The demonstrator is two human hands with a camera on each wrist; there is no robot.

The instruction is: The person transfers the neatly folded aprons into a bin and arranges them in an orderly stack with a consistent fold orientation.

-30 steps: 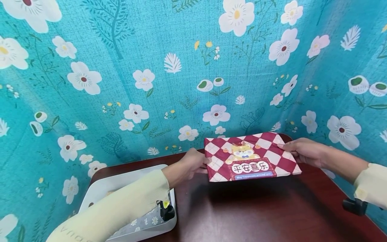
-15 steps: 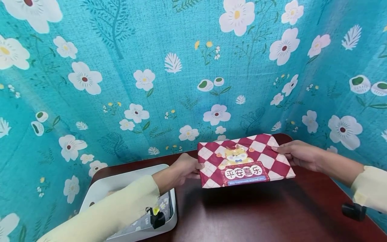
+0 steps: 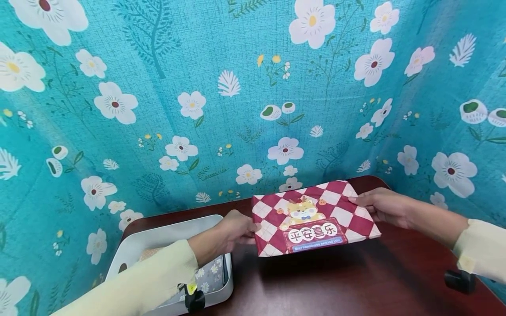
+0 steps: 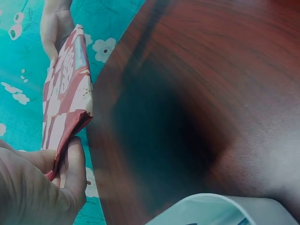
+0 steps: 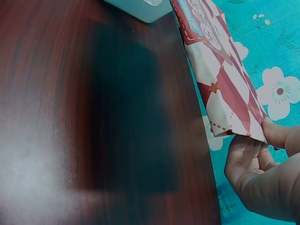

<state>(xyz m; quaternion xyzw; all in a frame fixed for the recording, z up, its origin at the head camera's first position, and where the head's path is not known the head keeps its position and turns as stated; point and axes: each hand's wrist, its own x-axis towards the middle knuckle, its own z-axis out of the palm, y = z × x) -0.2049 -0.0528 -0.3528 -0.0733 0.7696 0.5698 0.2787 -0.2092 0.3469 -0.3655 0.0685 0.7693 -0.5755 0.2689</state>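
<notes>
A flat, rectangular cloth pouch (image 3: 272,224) in red and white diamonds is held up over the dark table, tilted, its cartoon puppy and lettering facing up. In the head view my left hand (image 3: 235,228) pinches its left edge, thumb on top and fingers beneath. My right hand (image 3: 391,206) grips the opposite edge the same way. Close up in the left wrist view, the left hand (image 4: 42,183) squeezes a folded red corner of the pouch (image 4: 65,93). The right wrist view has the right hand (image 5: 267,173) pinching the end of the pouch (image 5: 229,84).
A white plastic bin (image 3: 174,226) stands on the table's left side, partly behind my left sleeve. Inside lie a grey floral item (image 3: 213,276) and something beige. The reddish-brown wooden table (image 3: 316,289) ends at a blue flowered curtain (image 3: 221,145) behind and right.
Both hands have brought the pouch left and somewhat nearer to me, its left end dipping lower. Neither hand has let go. The bin stays in place.
</notes>
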